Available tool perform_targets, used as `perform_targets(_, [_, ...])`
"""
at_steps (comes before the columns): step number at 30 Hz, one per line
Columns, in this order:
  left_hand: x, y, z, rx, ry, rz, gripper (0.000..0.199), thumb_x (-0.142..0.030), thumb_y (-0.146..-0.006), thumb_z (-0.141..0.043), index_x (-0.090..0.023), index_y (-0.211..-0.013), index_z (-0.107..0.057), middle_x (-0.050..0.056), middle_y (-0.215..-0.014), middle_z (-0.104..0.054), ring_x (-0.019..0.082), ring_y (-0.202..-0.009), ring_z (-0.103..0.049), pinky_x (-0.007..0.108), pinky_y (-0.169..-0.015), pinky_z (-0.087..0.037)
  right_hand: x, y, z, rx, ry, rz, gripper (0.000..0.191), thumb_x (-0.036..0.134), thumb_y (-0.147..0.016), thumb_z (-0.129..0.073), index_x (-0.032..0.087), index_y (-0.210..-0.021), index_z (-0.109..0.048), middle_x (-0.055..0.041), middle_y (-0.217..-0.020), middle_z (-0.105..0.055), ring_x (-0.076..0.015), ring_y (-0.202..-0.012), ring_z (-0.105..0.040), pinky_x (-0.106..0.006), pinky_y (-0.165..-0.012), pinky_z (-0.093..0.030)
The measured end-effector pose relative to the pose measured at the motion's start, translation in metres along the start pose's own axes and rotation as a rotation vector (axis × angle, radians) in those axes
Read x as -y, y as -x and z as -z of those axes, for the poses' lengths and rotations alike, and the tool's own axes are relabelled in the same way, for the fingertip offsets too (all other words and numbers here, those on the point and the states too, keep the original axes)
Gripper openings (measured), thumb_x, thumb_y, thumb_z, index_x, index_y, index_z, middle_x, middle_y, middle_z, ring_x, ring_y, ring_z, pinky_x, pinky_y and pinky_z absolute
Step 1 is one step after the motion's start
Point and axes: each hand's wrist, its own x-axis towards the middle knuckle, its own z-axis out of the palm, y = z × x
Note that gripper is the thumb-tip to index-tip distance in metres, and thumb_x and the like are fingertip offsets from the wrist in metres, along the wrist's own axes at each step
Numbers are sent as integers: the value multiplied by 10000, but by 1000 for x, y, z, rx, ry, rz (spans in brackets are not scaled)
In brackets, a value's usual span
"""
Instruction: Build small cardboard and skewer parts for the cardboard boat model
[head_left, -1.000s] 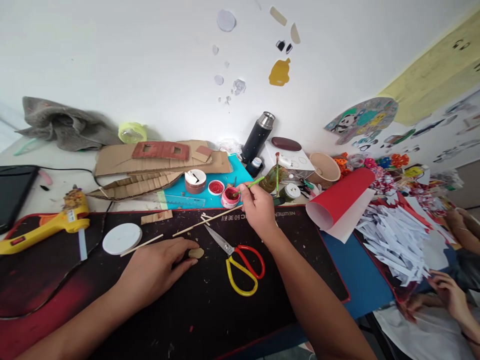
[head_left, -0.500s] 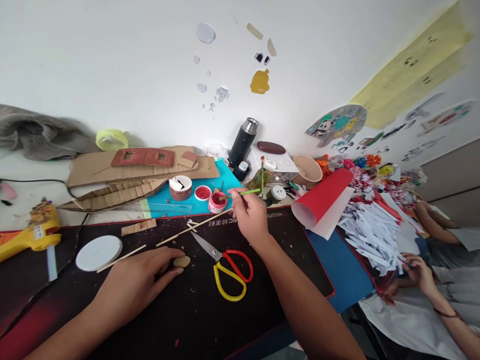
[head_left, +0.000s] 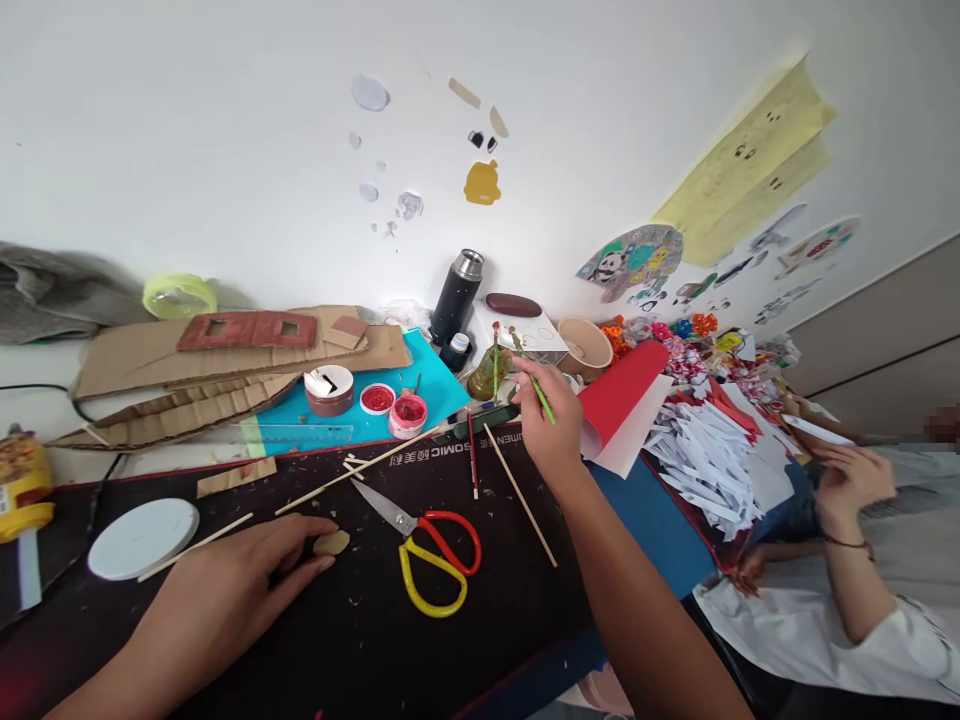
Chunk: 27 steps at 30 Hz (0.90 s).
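My left hand (head_left: 247,570) rests on the black mat, thumb and index finger closed about the edge of a small round tan disc (head_left: 332,542). In my right hand (head_left: 553,415) is a paintbrush with a green handle (head_left: 541,398), its bristle end tilted up and away, near a murky jar (head_left: 489,375). Another green brush (head_left: 496,350) stands in that jar. Left of it are an open pot of red paint (head_left: 408,415) and its red-smeared lid (head_left: 377,399). Scissors with red and yellow handles (head_left: 435,570) lie open between my hands.
Thin wooden sticks (head_left: 521,495) and a white lid (head_left: 142,538) lie on the mat. A yellow glue gun (head_left: 24,485) is at left, cardboard pieces (head_left: 217,385) behind. A black flask (head_left: 456,300) stands near the wall. Rolled red paper (head_left: 622,390) and another person's hand (head_left: 855,480) are at right.
My right hand has moved right with the paintbrush, from over the red paint pot to beside the murky jar. My left hand stays at the disc. The view has shifted right.
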Motion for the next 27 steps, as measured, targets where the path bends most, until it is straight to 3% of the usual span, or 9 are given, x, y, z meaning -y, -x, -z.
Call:
perform_targets(9, [-1, -1, 1, 4, 13, 16, 445, -704, -962, -553, -350, -1074, -799, -35, -781, -810, 185, -616, -770, 227, -520, -534, -34, 6, -8, 151, 182, 17, 361, 242, -1104, -437, 213, -1316, -727, -128, -1200, -753, -286, -1164, -713, -401, -1013, -568])
perform_targets(19, [-2, -2, 0, 8, 23, 42, 412, -699, -947, -564, -379, -1047, -804, -44, -920, -856, 195, -646, -789, 237, -516, -554, -59, 4, -24, 302, 337, 25, 420, 230, -1085, -461, 189, -1437, -685, -164, -1286, -708, -306, -1141, -711, -369, -874, -588])
perform_targets(27, [0, 0, 0, 7, 17, 25, 419, -716, -949, -578, -386, -1069, -806, -53, -988, -864, 206, -718, -817, 234, -544, -581, -59, -3, -29, 346, 365, 19, 447, 269, -1100, -474, 169, -1498, -652, -175, -1272, -694, -314, -1108, -709, -359, -842, -579])
